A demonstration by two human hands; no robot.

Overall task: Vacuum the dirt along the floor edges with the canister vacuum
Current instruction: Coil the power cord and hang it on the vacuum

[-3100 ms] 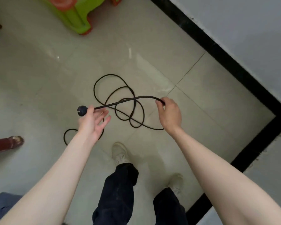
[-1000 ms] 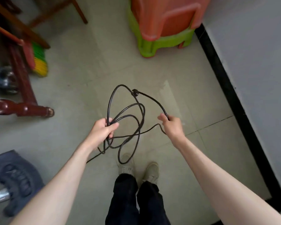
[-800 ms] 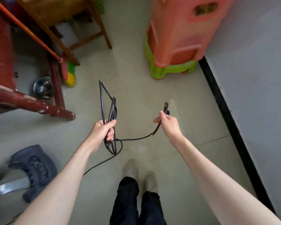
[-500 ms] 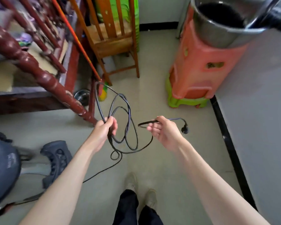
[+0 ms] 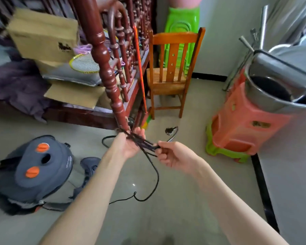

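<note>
Since half a second ago, both hands have met at the cord: left hand [image 5: 129,147] grips gathered loops, right hand [image 5: 173,156] pinches them. Keep the plug [image 5: 169,131] end free; feed slack evenly. Black power cord [image 5: 154,174] trails across the floor toward the grey, orange-knobbed canister vacuum [image 5: 37,167].

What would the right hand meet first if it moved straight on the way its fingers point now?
Probably the left hand: the right hand points leftward along the bundled cord both hold, and the left hand grips it just ahead. Depth is unclear.
</note>
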